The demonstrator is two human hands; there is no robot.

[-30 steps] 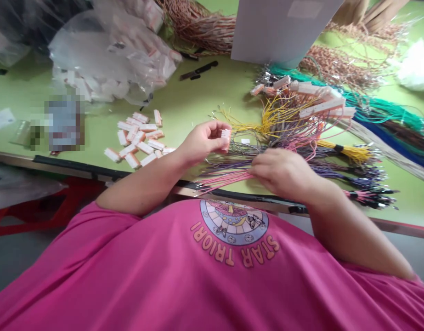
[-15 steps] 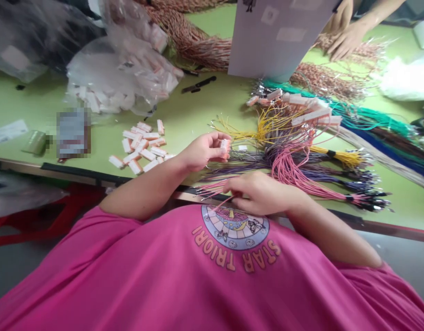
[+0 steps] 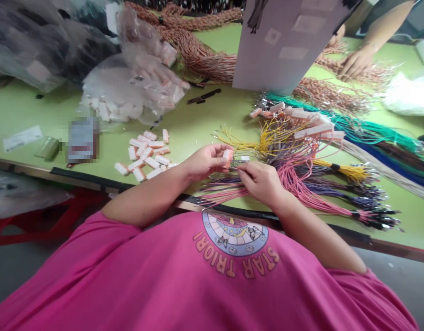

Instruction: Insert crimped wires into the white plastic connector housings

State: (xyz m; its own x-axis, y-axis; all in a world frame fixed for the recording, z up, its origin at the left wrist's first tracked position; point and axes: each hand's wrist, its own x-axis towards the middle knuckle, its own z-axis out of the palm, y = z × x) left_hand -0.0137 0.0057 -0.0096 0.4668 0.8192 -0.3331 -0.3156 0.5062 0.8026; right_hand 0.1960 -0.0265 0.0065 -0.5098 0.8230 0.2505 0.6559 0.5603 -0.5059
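Observation:
My left hand (image 3: 210,162) is closed around a small white-and-orange connector housing (image 3: 227,158), held up above the table edge. My right hand (image 3: 262,183) pinches a thin wire, its fingertips just right of the housing; whether the wire end is inside cannot be made out. Below and beside the right hand lie loose pink wires (image 3: 294,177), with purple and grey ones among them. Yellow wires (image 3: 267,138) fan out behind the hands. To the left of my left hand is a loose pile of similar connector housings (image 3: 143,151).
A plastic bag of housings (image 3: 129,87) and a knife (image 3: 204,96) lie farther back. Housings with wires (image 3: 315,122) rest at right, near green wires (image 3: 366,126). A grey panel (image 3: 274,46) stands upright. Another person's hand (image 3: 356,64) touches twisted wires beyond it.
My right hand has moved up and away from my body, from the pink wire ends to the housing. My left hand still holds the housing. The view has shifted slightly.

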